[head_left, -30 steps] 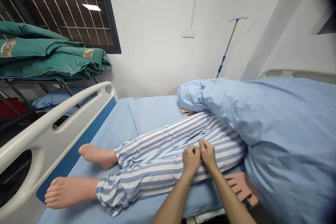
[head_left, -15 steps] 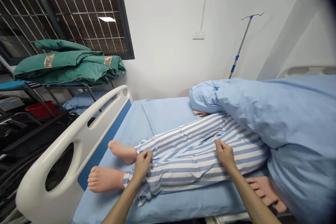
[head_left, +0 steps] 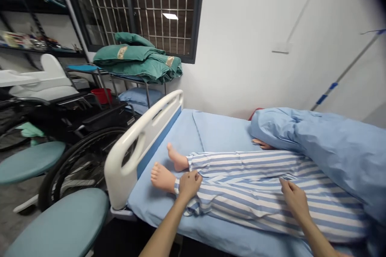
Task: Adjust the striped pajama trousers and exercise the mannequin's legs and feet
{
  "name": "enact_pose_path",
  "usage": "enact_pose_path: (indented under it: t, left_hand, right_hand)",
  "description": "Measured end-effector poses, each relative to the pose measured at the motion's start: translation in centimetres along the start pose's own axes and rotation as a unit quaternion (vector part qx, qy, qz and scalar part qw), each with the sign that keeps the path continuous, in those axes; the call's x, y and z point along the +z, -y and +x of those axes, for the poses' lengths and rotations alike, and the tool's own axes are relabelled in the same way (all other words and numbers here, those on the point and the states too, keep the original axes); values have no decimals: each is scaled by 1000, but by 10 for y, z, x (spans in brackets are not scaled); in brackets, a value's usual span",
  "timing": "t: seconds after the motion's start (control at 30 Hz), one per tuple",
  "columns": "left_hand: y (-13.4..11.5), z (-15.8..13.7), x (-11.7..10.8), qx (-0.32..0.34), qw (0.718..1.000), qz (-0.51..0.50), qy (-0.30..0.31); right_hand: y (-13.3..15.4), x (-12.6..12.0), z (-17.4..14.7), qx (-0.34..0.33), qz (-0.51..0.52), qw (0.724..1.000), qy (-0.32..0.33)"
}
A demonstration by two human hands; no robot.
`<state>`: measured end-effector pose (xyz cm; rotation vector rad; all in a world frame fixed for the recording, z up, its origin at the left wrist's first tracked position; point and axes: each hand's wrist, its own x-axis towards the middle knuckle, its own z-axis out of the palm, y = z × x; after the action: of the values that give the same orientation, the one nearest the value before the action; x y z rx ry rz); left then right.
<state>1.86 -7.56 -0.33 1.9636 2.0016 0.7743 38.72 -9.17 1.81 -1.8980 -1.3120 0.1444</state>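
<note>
Head camera looks down along a hospital bed (head_left: 169,225) where a manikin lies in striped pyjama trousers (head_left: 256,188), its bare feet (head_left: 164,170) pointing toward the white footboard (head_left: 132,148). Left hand (head_left: 189,184) is curled closed on the hem of the near trouser leg, right at the ankle, pinching the striped cloth between thumb and fingers. Right hand (head_left: 294,198) lies farther up the same leg, around the thigh, palm down with the fingers loosely together and the fingertips pressing into a small fold of fabric; whether it actually grips the fold I cannot tell. The trousers stretch flat along the blue sheet between the two hands. A light blue duvet (head_left: 325,148) is bunched over the manikin's upper body, and one manikin hand (head_left: 261,143) peeks out beneath its edge. Beyond the footboard stands a wheelchair (head_left: 81,136), and behind it a rack carries folded green blankets (head_left: 138,58) under a barred window (head_left: 141,4).
</note>
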Motion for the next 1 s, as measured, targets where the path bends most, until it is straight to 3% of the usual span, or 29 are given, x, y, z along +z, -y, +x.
enact_pose_path:
  t: [0.1, 0.23, 0.3, 0.37, 0.53, 0.77, 0.87, 1.0]
  left_hand:
    - [2, -3, 3, 5, 1000, 3, -10]
    - [4, -5, 4, -12, 1000, -10, -17]
    - [5, -4, 2, -21, 999, -31, -12]
    - [8, -4, 1, -35, 997, -62, -18]
    - [12, -1, 2, -72, 989, -124, -41]
    - [9, 2, -2, -23, 986, -165, -22]
    - [5, 10, -8, -35, 966, -255, -30]
    - [-9, 20, -23, -64, 913, -401, -39]
  right_hand:
    - [46, 34, -20, -40, 55, 997, 45]
    - [141, 94, -64, -114, 176, 964, 162]
    - [181, 120, -84, -135, 227, 946, 187]
    - [203, 143, -101, -146, 270, 932, 192]
    - [196, 177, -122, -124, 264, 942, 169]
    - [194, 175, -112, -93, 290, 936, 174]
    - [196, 173, -109, -69, 308, 933, 171]
    - [195, 172, -110, -39, 318, 932, 171]
